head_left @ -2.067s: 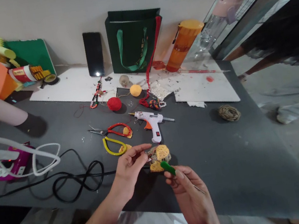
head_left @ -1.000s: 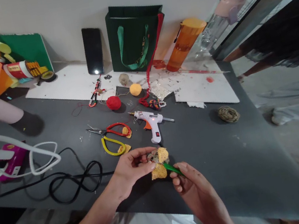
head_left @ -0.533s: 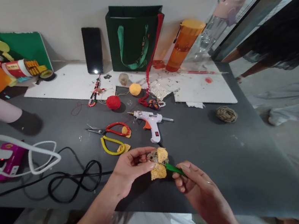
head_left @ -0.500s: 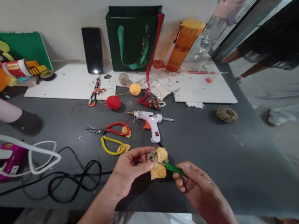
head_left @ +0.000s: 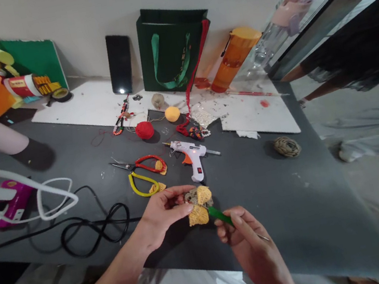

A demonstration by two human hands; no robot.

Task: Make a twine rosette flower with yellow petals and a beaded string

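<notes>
My left hand (head_left: 161, 213) pinches a small yellow and brown crochet piece (head_left: 199, 205) just above the dark grey table (head_left: 272, 196). My right hand (head_left: 245, 237) is closed around a green-handled crochet hook (head_left: 218, 215); the hook's tip meets the piece and its thin metal end sticks out past my fingers. Both hands hover near the table's front edge. A white glue gun (head_left: 191, 154) lies just beyond the piece.
Red and yellow scissors (head_left: 144, 174) lie left of the glue gun. Red (head_left: 144, 130) and yellow (head_left: 172, 113) yarn balls, a green bag (head_left: 169, 50), an orange bottle (head_left: 233, 58), a phone (head_left: 119, 64) and a brown ball (head_left: 286, 147) lie farther back. Black cables (head_left: 90, 228) loop at left.
My right hand has turned and slid slightly, keeping the hook at the piece. The left hand holds the piece almost in the same place.
</notes>
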